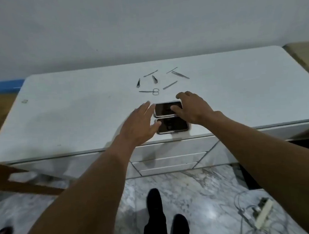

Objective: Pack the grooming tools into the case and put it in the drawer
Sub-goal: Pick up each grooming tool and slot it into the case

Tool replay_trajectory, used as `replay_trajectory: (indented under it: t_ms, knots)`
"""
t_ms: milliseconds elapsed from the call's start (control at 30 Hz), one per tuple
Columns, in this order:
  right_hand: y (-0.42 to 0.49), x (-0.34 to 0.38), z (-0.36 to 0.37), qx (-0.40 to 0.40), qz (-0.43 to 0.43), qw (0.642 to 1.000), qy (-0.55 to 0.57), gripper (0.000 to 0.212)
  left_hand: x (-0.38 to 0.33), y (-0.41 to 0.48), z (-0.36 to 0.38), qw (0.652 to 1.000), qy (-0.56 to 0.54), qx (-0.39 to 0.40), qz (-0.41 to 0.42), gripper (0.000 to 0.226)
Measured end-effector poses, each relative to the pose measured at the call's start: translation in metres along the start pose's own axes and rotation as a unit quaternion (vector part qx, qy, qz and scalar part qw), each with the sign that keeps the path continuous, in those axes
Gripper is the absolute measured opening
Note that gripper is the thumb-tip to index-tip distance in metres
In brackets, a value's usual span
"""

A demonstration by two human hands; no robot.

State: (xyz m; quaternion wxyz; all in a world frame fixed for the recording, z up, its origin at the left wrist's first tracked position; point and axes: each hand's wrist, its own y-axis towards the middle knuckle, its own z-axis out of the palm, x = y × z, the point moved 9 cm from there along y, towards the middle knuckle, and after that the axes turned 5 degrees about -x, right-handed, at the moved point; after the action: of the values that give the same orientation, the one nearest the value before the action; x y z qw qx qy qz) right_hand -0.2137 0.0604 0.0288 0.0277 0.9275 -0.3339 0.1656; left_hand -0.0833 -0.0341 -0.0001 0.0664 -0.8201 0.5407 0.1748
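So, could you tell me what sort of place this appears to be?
Probably a room in a home, perhaps a bedroom: a white dresser with drawers against a plain wall, a grooming case open on top, marble-patterned floor, and a power strip with loose cables.

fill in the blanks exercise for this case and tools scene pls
1. The case lies ____ on the white tabletop.
2. The scissors and the other grooming tools are all ____ the case.
3. The right hand holds the ____ half of the case, thumb on its dark lining.
4. The drawers under the tabletop are ____.

Missing words: open; outside; far; shut
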Motion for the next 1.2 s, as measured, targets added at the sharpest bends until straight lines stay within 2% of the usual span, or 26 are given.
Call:
replay_trajectory:
  t_ms: [200, 400, 667, 833, 1200]
  knots:
    - [0.041, 0.014, 0.009, 0.011, -0.001, 1.0, -0.005, 0.052, 0.013, 0.011, 0.024, 0.999, 0.0, 0.031, 0.021, 0.078]
    - [0.085, 0.025, 0.017, 0.026, 0.011, 1.0, -0.01, 0.048, 0.018, 0.012, 0.028, 0.998, 0.001, -0.024, 0.053, 0.063]
    - [0.131, 0.03, 0.018, -0.002, 0.061, 0.998, -0.029, 0.037, 0.02, 0.015, 0.028, 0.996, -0.008, -0.051, 0.075, 0.063]
    - [0.151, 0.034, 0.022, -0.015, 0.083, 0.996, -0.038, 0.03, 0.024, 0.016, 0.031, 0.997, -0.023, -0.041, 0.067, 0.064]
    - [0.157, 0.028, 0.029, -0.028, 0.125, 0.992, -0.011, 0.022, 0.026, 0.015, 0.032, 0.994, -0.043, -0.063, 0.074, 0.063]
